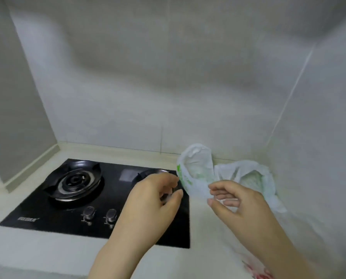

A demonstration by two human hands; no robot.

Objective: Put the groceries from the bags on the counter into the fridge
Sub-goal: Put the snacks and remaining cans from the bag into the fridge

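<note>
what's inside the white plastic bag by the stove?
The white plastic bag gapes open on the counter beside the stove. Only pale, greenish shapes show through the film; what they are can't be told. The right hand covers its lower front.

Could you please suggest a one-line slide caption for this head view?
Both hands, left and right, reach toward a white plastic bag beside the gas stove.
</note>
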